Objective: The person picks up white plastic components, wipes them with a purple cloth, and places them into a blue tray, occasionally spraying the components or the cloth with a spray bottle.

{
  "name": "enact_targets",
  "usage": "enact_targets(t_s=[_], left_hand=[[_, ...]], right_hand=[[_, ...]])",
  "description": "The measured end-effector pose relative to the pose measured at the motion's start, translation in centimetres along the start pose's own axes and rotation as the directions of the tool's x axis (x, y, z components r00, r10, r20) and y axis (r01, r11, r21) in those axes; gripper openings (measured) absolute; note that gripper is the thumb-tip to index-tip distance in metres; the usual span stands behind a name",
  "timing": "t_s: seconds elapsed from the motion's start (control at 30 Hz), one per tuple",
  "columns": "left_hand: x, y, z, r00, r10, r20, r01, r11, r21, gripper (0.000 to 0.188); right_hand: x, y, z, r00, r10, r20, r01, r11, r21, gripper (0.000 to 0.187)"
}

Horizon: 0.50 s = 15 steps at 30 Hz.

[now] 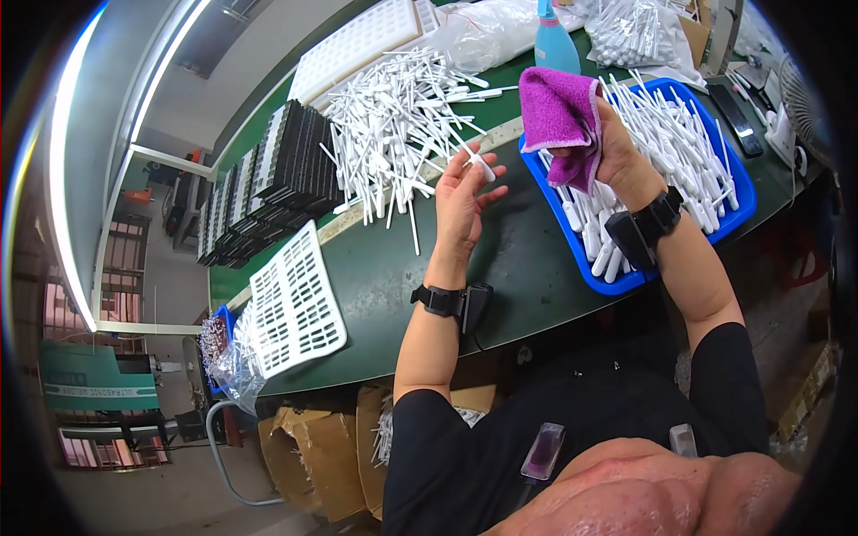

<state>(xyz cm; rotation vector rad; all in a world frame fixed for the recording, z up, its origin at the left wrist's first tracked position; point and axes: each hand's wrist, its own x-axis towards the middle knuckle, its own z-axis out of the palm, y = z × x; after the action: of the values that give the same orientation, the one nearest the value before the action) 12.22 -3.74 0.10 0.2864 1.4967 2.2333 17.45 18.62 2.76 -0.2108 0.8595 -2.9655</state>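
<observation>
My left hand (pixel 458 204) is raised over the green table, thumb and fingers pinched on a white plastic stick with a thicker end (pixel 483 167). In my right hand (pixel 615 147) is a folded purple cloth (pixel 559 109), hanging over the left side of a blue bin (pixel 747 189). Many similar white sticks (pixel 666 143) fill that bin, thick ends mostly toward me. Beyond my left hand lies a loose heap of the same kind of sticks (pixel 389 125). My right fingers are partly hidden by the cloth.
Stacked black slotted trays (pixel 290 156) stand left of the heap, with a white perforated tray (pixel 299 304) nearer me. A light-blue spray bottle (pixel 555 46), bagged white parts (pixel 635 31) and white hole boards (pixel 357 45) line the far side. Cardboard boxes (pixel 313 456) sit below.
</observation>
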Motion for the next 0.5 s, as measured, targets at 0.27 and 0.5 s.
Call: enact_targets(t_s=[0.27,0.5], left_hand=[[-0.3,0.1,0.3,0.999,0.012,0.037,-0.011,1.000,-0.022,0.034],[0.2,-0.1,0.1,1.000,-0.008,0.029,0.008,1.000,-0.014,0.034]], right_hand=[[-0.5,-0.2,1.4,0.990,0.019,-0.142,-0.017,1.000,0.015,0.046],[-0.3,-0.4,1.3,0.987,0.009,-0.161,-0.008,1.000,0.004,0.045]])
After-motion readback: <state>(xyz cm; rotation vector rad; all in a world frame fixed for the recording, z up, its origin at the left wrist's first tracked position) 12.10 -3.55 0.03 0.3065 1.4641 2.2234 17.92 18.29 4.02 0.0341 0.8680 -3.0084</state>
